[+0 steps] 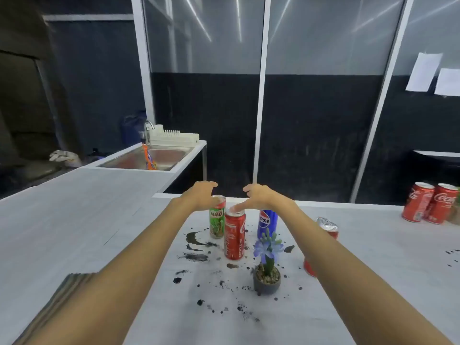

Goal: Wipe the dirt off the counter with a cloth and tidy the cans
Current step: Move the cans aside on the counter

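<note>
Both my arms reach out over the white counter (74,220). My left hand (201,196) hovers at the top of a green Milo can (217,221), fingers spread. My right hand (258,197) is open above a tall red Coca-Cola can (234,236) and a blue Pepsi can (266,224), its thumb near the red can's lid. Another red can (329,226) shows behind my right forearm, partly hidden. Black dirt (196,256) is smeared and speckled across the counter around the cans. No cloth is in view.
A small grey pot with a blue flower (266,272) stands in the dirt near me. Two red Coca-Cola cans (431,206) stand at the far right edge. A steel sink (154,158) with a dish rack (174,138) lies back left. A dark folded item (64,295) lies under my left arm.
</note>
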`<state>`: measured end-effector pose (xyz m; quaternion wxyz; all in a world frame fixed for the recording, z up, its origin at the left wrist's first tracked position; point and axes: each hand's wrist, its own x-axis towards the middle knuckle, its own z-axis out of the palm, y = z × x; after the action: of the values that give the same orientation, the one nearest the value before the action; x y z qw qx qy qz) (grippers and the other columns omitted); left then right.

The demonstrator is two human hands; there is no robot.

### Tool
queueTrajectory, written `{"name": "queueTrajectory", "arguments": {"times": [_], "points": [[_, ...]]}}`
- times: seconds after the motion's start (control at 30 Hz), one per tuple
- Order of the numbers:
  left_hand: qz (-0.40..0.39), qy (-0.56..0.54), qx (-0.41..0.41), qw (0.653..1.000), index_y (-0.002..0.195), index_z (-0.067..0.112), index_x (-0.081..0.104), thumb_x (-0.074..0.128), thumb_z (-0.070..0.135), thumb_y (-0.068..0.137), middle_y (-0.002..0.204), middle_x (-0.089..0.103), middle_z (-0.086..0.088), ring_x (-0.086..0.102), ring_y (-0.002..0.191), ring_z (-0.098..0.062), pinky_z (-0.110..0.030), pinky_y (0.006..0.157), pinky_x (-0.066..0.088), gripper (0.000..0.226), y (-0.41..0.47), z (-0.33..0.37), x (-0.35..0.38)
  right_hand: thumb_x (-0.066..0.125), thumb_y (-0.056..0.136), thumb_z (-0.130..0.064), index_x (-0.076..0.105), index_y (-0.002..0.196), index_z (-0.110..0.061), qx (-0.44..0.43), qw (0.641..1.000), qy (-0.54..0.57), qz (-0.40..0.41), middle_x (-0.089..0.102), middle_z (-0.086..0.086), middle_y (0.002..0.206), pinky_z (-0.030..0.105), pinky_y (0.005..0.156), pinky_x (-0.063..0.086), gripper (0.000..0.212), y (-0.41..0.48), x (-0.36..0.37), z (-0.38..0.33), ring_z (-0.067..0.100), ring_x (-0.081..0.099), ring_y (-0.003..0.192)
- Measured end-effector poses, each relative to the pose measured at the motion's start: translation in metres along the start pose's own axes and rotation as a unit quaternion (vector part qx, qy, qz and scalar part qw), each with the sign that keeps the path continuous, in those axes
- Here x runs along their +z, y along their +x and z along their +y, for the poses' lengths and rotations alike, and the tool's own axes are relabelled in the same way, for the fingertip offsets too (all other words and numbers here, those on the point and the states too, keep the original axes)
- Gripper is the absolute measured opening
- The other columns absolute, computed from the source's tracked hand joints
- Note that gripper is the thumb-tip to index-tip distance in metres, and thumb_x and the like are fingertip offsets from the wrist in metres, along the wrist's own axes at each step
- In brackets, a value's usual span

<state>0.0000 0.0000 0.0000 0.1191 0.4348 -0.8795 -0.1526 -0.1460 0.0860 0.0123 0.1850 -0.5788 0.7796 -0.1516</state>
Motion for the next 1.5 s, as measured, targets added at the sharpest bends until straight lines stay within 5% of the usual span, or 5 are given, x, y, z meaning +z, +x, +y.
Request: {"name": "queueTrajectory", "arguments": {"times": [0.43, 0.6, 0.93, 1.17, 1.5], "points": [[0.043, -0.123, -0.049, 0.990, 0.143, 0.012, 0.027, 0.078, 0.029, 0.069, 0.151, 0.029, -0.013, 0.029, 0.139, -0.030, -0.043, 0.112, 0.030, 0.091, 0.072, -0.033, 0.064, 0.076, 0.075, -0.028, 0.033, 0.140, -0.011, 0.033, 0.994, -0.011, -0.099, 0.046, 0.014, 0.138, 0.035, 0.081, 0.057, 0.080, 0.053, 0.039, 0.002, 0.031, 0.055, 0.116], [0.036, -0.185, -0.036, 0.981, 0.120, 0.010, 0.051, 0.078, 0.019, 0.068, 0.119, 0.061, -0.013, 0.058, 0.109, -0.028, -0.035, 0.091, 0.048, 0.059, 0.088, -0.045, 0.080, 0.079, 0.071, -0.024, 0.047, 0.127, -0.008, 0.062, 0.993, -0.020, -0.097, 0.054, 0.012, 0.126, 0.029, 0.071, 0.058, 0.066, 0.063, 0.035, -0.001, 0.026, 0.062, 0.098], [0.080, -0.249, 0.005, 0.965, 0.119, 0.012, 0.054, 0.079, 0.021, 0.068, 0.119, 0.060, -0.008, 0.056, 0.104, -0.019, -0.027, 0.085, 0.045, 0.057, 0.082, -0.085, 0.019, 0.079, 0.071, -0.021, 0.054, 0.117, -0.002, 0.093, 0.996, -0.010, -0.015, 0.062, 0.017, 0.113, 0.035, 0.075, 0.059, 0.056, 0.083, 0.009, -0.059, 0.030, 0.066, 0.094], [0.127, -0.252, -0.072, 0.957, 0.122, 0.012, 0.046, 0.078, 0.016, 0.070, 0.125, 0.055, -0.012, 0.054, 0.109, -0.024, -0.031, 0.086, 0.047, 0.061, 0.049, -0.182, -0.047, 0.077, 0.074, -0.024, 0.050, 0.121, -0.006, 0.030, 0.998, 0.027, 0.038, 0.059, 0.017, 0.118, 0.033, 0.071, 0.057, 0.058, 0.122, 0.036, -0.145, 0.027, 0.060, 0.090], [0.184, -0.200, -0.216, 0.938, 0.129, 0.011, 0.046, 0.077, 0.009, 0.069, 0.129, 0.053, -0.015, 0.050, 0.118, -0.031, -0.037, 0.094, 0.044, 0.068, -0.007, -0.358, -0.096, 0.078, 0.072, -0.028, 0.054, 0.123, -0.009, -0.059, 0.990, 0.122, 0.029, 0.059, 0.014, 0.122, 0.041, 0.088, 0.054, 0.060, 0.197, 0.154, -0.278, 0.030, 0.059, 0.107]]}}
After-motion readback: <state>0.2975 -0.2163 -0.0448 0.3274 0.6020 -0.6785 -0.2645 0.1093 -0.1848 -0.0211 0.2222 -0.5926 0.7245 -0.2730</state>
